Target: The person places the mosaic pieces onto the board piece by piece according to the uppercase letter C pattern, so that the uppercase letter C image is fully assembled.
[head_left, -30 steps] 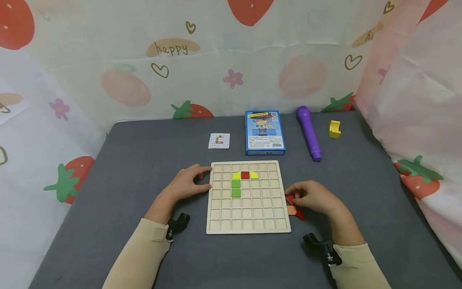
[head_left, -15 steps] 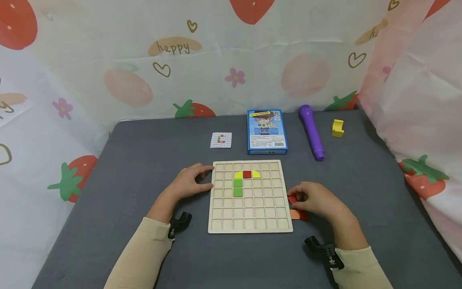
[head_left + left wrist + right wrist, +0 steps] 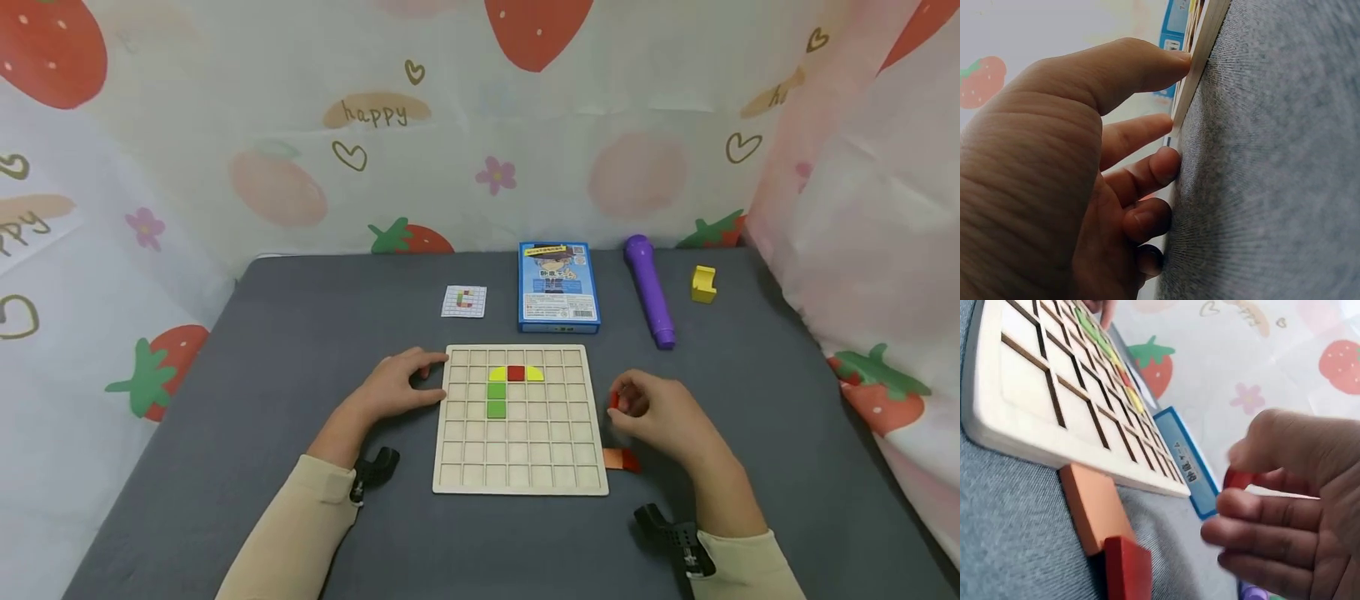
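Observation:
A wooden grid board (image 3: 517, 477) lies flat on the table. My left hand (image 3: 392, 385) touches its left edge with thumb and index fingertips; the left wrist view shows the other fingers loosely bent. In the grid, a red square (image 3: 516, 373) sits between two yellow rounded pieces (image 3: 535, 375), with two green squares (image 3: 497, 400) below the left one. Just off the board's right edge, my right hand (image 3: 663, 410) pinches a small red tile (image 3: 1237, 479), raised above the table and mostly covered by fingers. Below it, an orange tile (image 3: 1096, 506) and another red tile (image 3: 1129, 569) lie against the board.
Behind the board are a small pattern card (image 3: 463, 302), a blue box (image 3: 558, 287), a purple stick-like tube (image 3: 650, 292) and a yellow notched block (image 3: 703, 284). Strawberry-print cloth (image 3: 540, 208) hangs at the back and sides of the grey table (image 3: 330, 308).
My right hand has lifted the red tile from beside the board and drawn slightly away. The left hand stays at the board's edge. The head view has tilted slightly.

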`<state>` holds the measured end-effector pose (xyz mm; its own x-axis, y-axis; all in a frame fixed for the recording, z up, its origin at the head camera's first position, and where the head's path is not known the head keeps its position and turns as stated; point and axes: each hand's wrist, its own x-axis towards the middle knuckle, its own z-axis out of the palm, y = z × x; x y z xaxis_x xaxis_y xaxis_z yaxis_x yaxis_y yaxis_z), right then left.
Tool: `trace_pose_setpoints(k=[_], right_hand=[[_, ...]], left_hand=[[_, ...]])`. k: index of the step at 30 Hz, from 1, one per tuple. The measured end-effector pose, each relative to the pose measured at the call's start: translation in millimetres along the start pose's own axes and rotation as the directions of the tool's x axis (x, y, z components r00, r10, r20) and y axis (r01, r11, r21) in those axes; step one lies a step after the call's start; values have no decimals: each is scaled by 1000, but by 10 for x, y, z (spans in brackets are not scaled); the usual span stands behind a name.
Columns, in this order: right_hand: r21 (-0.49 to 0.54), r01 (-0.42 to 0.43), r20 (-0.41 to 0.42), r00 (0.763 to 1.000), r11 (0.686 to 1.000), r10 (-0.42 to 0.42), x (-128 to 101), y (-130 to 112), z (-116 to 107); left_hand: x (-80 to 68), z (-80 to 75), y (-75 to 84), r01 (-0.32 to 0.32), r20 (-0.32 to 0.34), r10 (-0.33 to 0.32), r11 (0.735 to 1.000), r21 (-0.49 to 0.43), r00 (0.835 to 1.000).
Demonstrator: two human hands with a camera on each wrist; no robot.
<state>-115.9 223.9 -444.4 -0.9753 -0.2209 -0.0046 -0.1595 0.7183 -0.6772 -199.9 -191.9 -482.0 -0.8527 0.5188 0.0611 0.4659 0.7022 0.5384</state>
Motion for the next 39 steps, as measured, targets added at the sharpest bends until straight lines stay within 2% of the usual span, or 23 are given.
trace_pose_setpoints(k=[4, 10, 15, 18, 21, 24, 30, 39], right_hand=[[68, -9, -52, 999, 998, 12, -27, -84, -12], [228, 28, -40, 999, 973, -19, 24, -361, 13], [304, 131, -43, 991, 944, -124, 61, -564, 198], [273, 227, -79, 974, 935, -213, 71, -657, 340], [226, 262, -108, 964, 938, -243, 89, -732, 486], [205, 239, -88, 970, 949, -225, 134, -781, 636], [135, 218, 12, 975, 967, -221, 173, -800, 906], [-52, 195, 24, 981, 979, -194, 113, -770, 1094]], left_hand=[[5, 24, 5, -7, 7, 7, 1000, 2, 1000], [-9, 2, 38, -2, -1, 2, 1000, 19, 1000], [-46, 12, 50, 1, -4, -1, 1000, 8, 1000], [-58, 39, 42, -2, -3, 2, 1000, 4, 1000], [-42, 53, 22, -2, 4, 2, 1000, 16, 1000], [0, 16, 21, 4, -5, -4, 1000, 26, 1000], [17, -21, 20, 10, -11, -9, 1000, 29, 1000], [-14, 15, 17, 16, 3, -16, 1000, 16, 1000]])
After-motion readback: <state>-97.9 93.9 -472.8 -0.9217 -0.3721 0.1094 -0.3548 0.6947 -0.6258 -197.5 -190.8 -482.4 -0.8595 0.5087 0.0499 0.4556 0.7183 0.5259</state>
